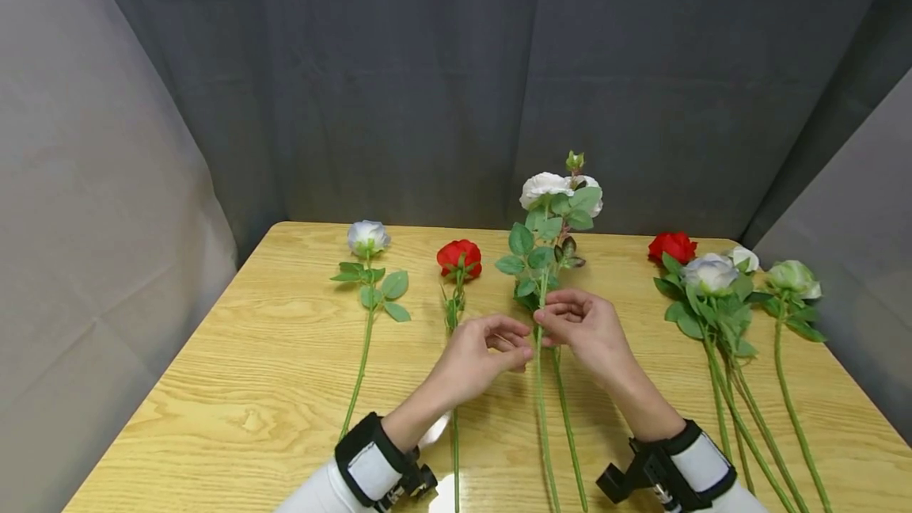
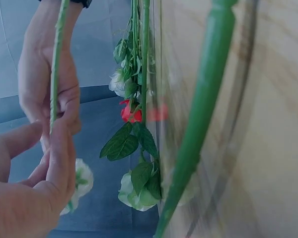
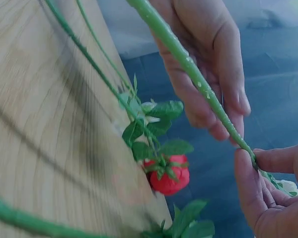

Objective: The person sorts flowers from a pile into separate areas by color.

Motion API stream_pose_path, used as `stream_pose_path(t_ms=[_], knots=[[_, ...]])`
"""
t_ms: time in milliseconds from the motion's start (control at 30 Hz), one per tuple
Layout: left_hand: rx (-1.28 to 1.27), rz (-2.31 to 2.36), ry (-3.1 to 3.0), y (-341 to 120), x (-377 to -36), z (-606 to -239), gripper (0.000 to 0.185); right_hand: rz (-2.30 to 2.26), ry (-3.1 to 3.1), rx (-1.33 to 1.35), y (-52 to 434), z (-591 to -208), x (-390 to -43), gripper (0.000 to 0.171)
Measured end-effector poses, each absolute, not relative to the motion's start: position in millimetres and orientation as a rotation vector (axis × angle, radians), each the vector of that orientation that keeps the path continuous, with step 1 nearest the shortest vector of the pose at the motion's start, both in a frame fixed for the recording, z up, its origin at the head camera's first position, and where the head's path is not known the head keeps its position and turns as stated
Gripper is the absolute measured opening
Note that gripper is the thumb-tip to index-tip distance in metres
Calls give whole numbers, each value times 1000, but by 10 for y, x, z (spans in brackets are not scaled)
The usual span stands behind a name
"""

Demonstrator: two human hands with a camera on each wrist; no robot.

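My right hand [image 1: 590, 332] pinches the green stem [image 1: 541, 386] of a white flower [image 1: 545, 187] between thumb and fingertips, just below its leaves. In the right wrist view that pinch shows near the lower right edge, the stem [image 3: 198, 82] slanting up from it. Close to the stem's left side is my left hand [image 1: 479, 356], its fingers loosely bent and holding nothing. Behind the held flower is a second white bloom [image 1: 590, 195] with a small bud above it; another stem [image 1: 566, 426] runs down beside the held one.
On the wooden table [image 1: 235, 386], a pale lilac flower [image 1: 368, 237] lies at the left and a red rose [image 1: 459, 257] beside my left hand. Several flowers lie at the right, including a red one [image 1: 672, 247] and a pale green one [image 1: 791, 279]. A dark curtain [image 1: 399, 85] hangs behind.
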State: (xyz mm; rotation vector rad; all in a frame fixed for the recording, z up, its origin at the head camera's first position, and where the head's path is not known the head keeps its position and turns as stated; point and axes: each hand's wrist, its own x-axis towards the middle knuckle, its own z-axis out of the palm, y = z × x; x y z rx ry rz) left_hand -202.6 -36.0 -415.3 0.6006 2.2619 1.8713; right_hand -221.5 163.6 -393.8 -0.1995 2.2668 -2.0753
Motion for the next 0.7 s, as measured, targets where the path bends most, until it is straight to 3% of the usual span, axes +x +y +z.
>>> stream_pose_path(t_ms=[367, 700], knots=[[758, 1629, 2403, -451, -2032, -4122, 14, -1990, 2316, -16, 2000, -4091, -2259, 46], [839, 1500, 2444, -474, -2037, -4111, 15, -1750, 2443, 42, 2314, -4180, -2327, 52]])
